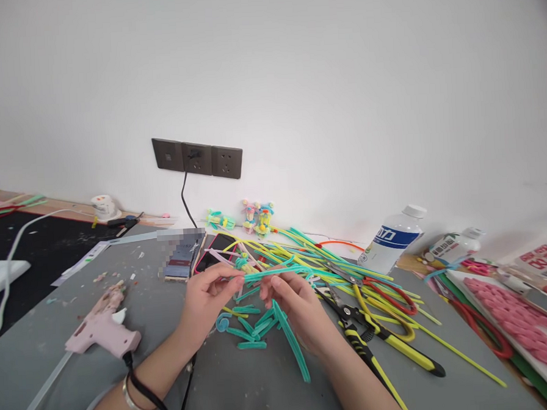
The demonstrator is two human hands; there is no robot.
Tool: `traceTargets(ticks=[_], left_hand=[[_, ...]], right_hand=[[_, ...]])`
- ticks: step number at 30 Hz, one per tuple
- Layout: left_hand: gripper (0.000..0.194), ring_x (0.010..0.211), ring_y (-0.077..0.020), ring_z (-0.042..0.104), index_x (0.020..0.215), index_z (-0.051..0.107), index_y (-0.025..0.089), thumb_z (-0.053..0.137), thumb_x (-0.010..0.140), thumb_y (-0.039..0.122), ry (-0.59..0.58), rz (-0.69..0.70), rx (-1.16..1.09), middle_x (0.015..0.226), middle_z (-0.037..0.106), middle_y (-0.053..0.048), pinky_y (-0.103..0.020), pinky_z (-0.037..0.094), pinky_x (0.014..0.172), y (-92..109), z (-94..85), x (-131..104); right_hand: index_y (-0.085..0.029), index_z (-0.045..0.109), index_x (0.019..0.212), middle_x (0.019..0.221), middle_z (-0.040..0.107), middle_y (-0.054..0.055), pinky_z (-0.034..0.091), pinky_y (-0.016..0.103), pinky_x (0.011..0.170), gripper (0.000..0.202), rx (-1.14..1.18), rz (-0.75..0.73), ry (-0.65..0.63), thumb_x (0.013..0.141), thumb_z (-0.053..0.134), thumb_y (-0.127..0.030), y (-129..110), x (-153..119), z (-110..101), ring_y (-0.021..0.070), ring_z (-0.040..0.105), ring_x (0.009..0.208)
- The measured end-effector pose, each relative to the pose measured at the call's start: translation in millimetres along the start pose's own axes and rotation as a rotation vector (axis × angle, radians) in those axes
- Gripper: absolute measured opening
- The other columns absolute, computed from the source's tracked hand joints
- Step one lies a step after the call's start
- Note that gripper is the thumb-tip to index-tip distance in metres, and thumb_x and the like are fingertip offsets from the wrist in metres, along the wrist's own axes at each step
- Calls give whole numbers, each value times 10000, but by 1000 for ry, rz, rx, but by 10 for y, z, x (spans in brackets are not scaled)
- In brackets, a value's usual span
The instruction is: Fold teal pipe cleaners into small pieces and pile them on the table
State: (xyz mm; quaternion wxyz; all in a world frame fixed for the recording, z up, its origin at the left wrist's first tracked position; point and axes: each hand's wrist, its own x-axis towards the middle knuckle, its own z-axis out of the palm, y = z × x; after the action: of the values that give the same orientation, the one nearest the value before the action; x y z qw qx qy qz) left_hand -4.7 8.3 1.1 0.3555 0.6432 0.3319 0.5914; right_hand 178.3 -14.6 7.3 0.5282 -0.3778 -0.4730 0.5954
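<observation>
Between thumb and fingers, my left hand (212,300) pinches one end of some teal pipe cleaners (277,270). My right hand (299,304) is closed around the same strands farther along. A folded length of teal pipe cleaner (292,345) hangs below my right hand; whether it joins the held strands is hidden. On the grey mat under my hands lie several short teal pieces (252,345) and a light blue coil (222,322). Just beyond my fingertips is a small pipe-cleaner figure (242,261), partly covered.
Yellow-handled pliers (353,317), red-handled scissors (350,274) and yellow pipe cleaners (298,252) lie right. A pink glue gun (103,333) with black cord lies left. A bottle (392,238), phone (216,251) and finished figures (258,217) stand or lie toward the wall.
</observation>
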Motion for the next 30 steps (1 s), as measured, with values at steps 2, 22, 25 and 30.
traceTargets(ticks=[2,22,25,30], left_hand=[[167,583,-133,653,807,771,178,733,863,330,-19,37,35,680,709,-21,-201,552,522,-14,-5,-9],[82,683,-160,738,833,756,195,702,893,200,-35,373,298,773,778,-55,-216,602,603,-17,-12,-23],[85,689,-158,738,834,758,201,700,897,199,-21,407,307,774,776,-49,-229,611,640,-22,-5,-29],[85,694,-161,737,841,756,204,696,899,191,-30,414,314,778,772,-47,-233,609,636,-41,-12,-50]], right_hand=[[-184,676,798,722,690,34,507,306,658,382,19,7,15,830,712,-563,6,2,9,164,611,614],[-196,675,794,714,748,35,558,371,823,302,28,45,107,726,847,-435,-24,12,3,221,725,706],[-196,673,821,742,764,49,554,389,854,314,20,54,85,731,842,-443,-11,22,-22,233,737,727],[-185,687,822,756,773,64,559,406,854,333,-24,46,82,731,835,-468,-9,34,-44,253,746,743]])
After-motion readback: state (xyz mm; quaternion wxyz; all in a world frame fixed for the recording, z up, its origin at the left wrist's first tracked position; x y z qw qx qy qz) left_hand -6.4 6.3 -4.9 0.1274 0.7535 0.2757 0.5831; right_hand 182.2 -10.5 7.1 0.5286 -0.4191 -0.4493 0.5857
